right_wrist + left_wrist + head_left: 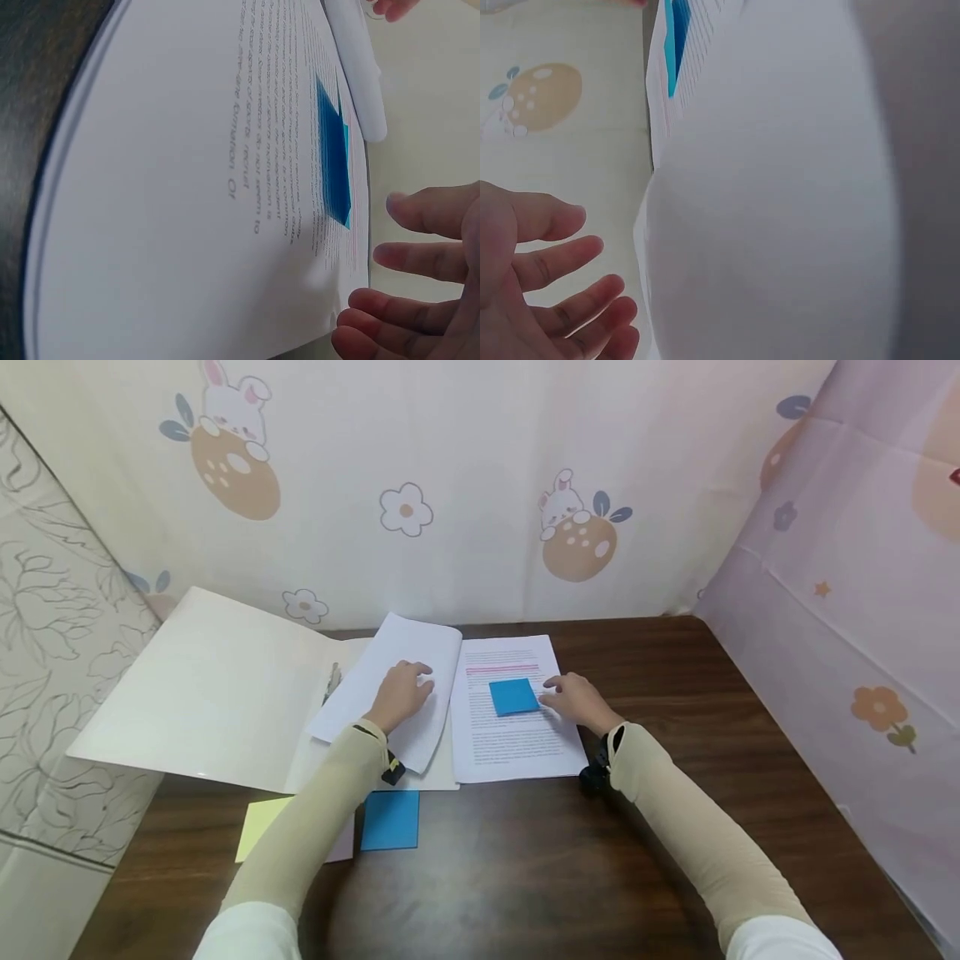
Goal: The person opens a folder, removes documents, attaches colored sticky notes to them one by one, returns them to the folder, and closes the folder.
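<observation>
A printed sheet (517,743) with a pink highlighted line lies atop a stack on the right side of an opened white folder (202,693). A blue sticky note (514,697) sits on its text; in the right wrist view the note (334,157) has a lifted edge. My right hand (577,700) hovers beside the note, fingers loosely spread and holding nothing. Over the turned-back white pages (390,668) is my left hand (402,695), its fingers (592,300) relaxed, with nothing in them. The folder's metal clip (332,681) shows at the left of those pages.
On the dark wooden table (510,877), a blue sticky pad (390,820) lies near the folder's front edge. A yellow pad (262,822) and a pale purple pad (342,843) are partly hidden by the left sleeve. Patterned curtains (480,560) stand behind.
</observation>
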The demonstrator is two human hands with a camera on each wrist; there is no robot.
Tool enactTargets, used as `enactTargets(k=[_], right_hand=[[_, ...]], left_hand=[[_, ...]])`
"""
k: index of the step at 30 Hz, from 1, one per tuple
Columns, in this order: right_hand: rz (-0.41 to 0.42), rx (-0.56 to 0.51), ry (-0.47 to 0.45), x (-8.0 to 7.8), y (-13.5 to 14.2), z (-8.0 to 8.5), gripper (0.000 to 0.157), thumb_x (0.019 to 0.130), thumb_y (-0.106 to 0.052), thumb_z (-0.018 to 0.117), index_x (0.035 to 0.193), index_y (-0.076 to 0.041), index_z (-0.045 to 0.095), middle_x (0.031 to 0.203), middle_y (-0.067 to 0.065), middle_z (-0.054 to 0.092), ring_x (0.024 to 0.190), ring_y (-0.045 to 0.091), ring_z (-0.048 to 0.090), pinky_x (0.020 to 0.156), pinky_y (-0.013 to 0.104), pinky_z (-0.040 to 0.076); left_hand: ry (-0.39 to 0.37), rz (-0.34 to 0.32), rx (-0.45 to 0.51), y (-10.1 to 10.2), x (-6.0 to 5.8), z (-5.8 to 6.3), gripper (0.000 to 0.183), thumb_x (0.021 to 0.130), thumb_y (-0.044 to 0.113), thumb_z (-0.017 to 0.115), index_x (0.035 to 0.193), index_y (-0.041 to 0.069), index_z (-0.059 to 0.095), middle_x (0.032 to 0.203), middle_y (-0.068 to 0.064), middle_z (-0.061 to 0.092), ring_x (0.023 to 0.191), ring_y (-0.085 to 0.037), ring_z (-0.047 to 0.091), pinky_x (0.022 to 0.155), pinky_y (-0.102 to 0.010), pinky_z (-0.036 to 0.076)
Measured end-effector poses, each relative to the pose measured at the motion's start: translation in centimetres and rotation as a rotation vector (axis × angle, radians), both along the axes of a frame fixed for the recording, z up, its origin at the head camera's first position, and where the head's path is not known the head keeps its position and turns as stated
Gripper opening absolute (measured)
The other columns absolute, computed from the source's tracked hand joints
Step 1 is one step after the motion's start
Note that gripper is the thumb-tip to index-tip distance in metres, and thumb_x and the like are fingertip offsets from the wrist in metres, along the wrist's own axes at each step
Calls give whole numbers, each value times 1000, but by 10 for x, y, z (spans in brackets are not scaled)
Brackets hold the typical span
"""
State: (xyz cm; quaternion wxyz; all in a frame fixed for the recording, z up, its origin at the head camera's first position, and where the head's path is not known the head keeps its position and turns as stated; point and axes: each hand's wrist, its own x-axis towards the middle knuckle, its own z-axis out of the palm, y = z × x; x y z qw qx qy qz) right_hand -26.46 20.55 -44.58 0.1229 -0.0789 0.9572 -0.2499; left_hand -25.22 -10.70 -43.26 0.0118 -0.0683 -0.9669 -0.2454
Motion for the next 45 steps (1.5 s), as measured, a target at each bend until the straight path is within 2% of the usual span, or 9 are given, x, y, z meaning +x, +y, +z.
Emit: enactTargets(k=[10,13,17,20,25,32,38,42,45], right_hand=[[-36,-4,2,9,13,-5,47,97,-29,55,134,0,55,125,25,57,100,31,53,83,41,49],[-41,3,10,12,13,-5,48,97,-29,55,134,2,54,126,26,58,100,31,54,84,43,50],[-56,8,15,13,14,-5,48,98,-27,55,134,3,53,129,26,57,103,32,56,88,46,50],[-64,-2,8,13,14,-5,47,98,-27,55,134,3,53,131,26,56,103,32,56,89,45,51],[-53,-32,-10,10,14,-4,47,98,-28,55,135,1,53,130,26,56,102,33,56,88,45,51],[-50,-46,-27,7,14,-5,48,98,-29,56,135,0,53,130,26,56,104,34,56,90,46,51],[-48,-51,-23,6,14,-3,47,98,-29,55,135,1,53,131,27,56,108,36,58,94,48,50],[-53,-52,-21,7,14,0,47,98,-28,55,135,1,53,133,27,55,111,37,58,95,50,50],[-49,-48,-25,7,15,1,48,98,-29,54,136,1,52,133,27,55,111,37,57,96,50,49]], left_hand=[[4,99,-63,-37,-2,-3,39,93,18,54,127,1,60,127,-26,58,116,-44,54,95,-52,45],[16,124,-97,-50,-4,-5,41,92,18,53,128,-1,58,127,-27,59,117,-45,54,102,-55,40],[5,170,-88,-67,-3,-5,45,92,18,50,130,-3,55,128,-30,56,119,-46,50,103,-58,39],[-14,201,-61,-80,0,-4,47,91,19,49,132,-4,52,128,-32,52,118,-48,48,95,-59,43],[-22,205,-43,-98,2,-4,49,91,18,48,132,-8,50,126,-35,53,115,-50,52,96,-57,43],[-64,202,-54,-111,5,-5,49,93,17,47,134,-10,47,127,-33,54,117,-47,52,98,-54,43],[-114,230,-34,-118,9,-4,50,94,17,46,137,-9,46,138,-30,50,127,-46,49,104,-53,41],[-136,242,-33,-124,13,0,48,96,19,46,135,-9,48,136,-30,53,121,-45,54,98,-53,45],[-171,258,-17,-129,15,2,46,98,22,45,133,-7,50,125,-28,61,104,-40,61,84,-47,50]])
